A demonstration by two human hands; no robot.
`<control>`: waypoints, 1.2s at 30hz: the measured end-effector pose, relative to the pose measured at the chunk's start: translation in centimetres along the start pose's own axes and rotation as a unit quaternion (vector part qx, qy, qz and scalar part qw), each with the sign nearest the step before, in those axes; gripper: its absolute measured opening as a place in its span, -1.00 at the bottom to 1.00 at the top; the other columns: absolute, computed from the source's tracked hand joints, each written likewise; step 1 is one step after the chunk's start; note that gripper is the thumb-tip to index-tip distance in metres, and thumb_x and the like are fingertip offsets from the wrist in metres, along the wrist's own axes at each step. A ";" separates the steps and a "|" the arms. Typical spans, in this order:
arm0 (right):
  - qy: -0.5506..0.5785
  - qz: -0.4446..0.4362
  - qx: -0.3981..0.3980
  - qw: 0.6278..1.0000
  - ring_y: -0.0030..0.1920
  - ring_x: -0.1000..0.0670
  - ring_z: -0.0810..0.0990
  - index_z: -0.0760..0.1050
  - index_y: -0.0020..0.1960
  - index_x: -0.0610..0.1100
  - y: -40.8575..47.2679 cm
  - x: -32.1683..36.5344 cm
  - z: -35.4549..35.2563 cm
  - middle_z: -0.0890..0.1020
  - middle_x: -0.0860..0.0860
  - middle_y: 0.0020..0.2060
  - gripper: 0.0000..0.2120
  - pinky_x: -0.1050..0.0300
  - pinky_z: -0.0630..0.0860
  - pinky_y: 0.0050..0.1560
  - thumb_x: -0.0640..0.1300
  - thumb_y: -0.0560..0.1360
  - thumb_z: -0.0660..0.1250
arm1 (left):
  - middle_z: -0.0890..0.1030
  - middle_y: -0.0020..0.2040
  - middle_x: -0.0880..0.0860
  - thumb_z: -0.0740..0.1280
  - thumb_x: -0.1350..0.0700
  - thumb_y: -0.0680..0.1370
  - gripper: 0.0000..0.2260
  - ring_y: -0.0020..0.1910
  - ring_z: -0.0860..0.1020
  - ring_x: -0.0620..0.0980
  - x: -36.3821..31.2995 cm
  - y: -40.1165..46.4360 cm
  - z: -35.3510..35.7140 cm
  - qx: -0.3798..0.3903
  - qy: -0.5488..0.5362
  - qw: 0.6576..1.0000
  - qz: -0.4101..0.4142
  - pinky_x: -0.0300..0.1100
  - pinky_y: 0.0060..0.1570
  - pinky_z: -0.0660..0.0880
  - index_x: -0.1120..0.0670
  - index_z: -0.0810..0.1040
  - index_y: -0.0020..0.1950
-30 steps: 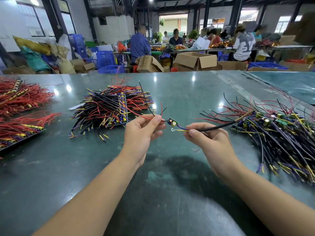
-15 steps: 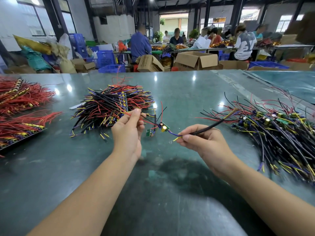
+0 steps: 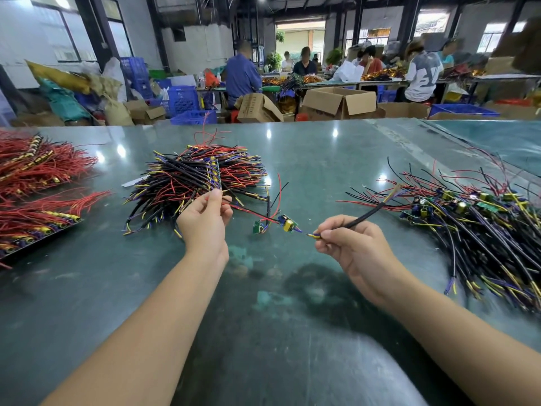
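My left hand [image 3: 205,221] pinches thin red and black wires [image 3: 248,210] that lead to a small circuit board with a yellow part [image 3: 288,224]. A second small green board [image 3: 257,227] dangles just left of it. My right hand [image 3: 348,244] pinches the yellow and purple leads on the board's other side and holds the black cable [image 3: 369,213] that runs up to the right. Both hands are raised above the green table [image 3: 263,303], the board stretched between them.
A sorted pile of black, red and yellow wired boards [image 3: 193,180] lies behind my left hand. A loose heap of similar boards [image 3: 474,224] spreads at the right. Red wire bundles [image 3: 35,183] lie at the far left. People, cardboard boxes and blue crates stand beyond the table.
My left hand has moved left toward the sorted pile, drawing the red and black wires with it. A second green board now hangs from the wires. My right hand shifted slightly left.
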State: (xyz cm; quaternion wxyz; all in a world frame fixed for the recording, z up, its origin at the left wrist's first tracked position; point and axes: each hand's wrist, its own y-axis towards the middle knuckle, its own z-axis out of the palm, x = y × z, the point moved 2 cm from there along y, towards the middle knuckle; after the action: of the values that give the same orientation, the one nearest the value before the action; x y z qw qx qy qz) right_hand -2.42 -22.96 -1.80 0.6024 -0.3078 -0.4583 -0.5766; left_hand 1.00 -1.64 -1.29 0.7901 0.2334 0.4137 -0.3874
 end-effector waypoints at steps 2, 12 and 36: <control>-0.006 -0.012 -0.002 1.000 -0.40 0.03 0.59 0.49 -0.24 -0.29 -0.2 -0.1 0.0 0.56 -0.10 -0.35 -0.79 0.27 0.55 -0.29 -0.51 0.46 0.19 | 0.58 -0.37 0.01 0.29 0.23 0.58 -0.85 -0.46 0.46 -0.20 0.2 0.1 0.0 -0.004 0.006 1.000 -0.006 -0.42 -0.44 0.45 0.15 0.53 -0.19; 0.014 -0.035 -0.046 0.998 -0.33 0.03 0.58 0.49 -0.22 -0.24 0.1 0.2 -0.4 0.56 -0.10 -0.27 -0.79 0.27 0.57 -0.20 -0.47 0.49 0.22 | 0.64 -0.30 -0.03 0.36 0.02 0.42 -0.75 -0.36 0.58 -0.13 2.1 -4.8 3.0 0.338 0.111 0.928 -0.112 -0.29 -0.25 0.55 0.02 0.55 0.08; -0.071 -0.065 -0.048 0.994 -0.26 0.08 0.63 0.54 -0.13 -0.18 0.1 0.2 -0.6 0.65 -0.02 -0.32 -0.84 0.25 0.58 -0.13 -0.41 0.46 0.34 | 0.60 -0.35 -0.03 0.20 0.24 0.61 -0.81 -0.38 0.61 -0.12 1.7 -5.7 2.9 0.322 0.109 0.932 -0.122 -0.33 -0.30 0.56 0.11 0.61 -0.02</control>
State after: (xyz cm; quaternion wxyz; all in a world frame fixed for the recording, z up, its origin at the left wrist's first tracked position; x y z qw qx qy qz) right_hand -2.25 -23.54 -1.87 0.5142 -0.3455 -0.4907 -0.6127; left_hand -1.65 -7.74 -1.38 0.5690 0.4641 0.3759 -0.5652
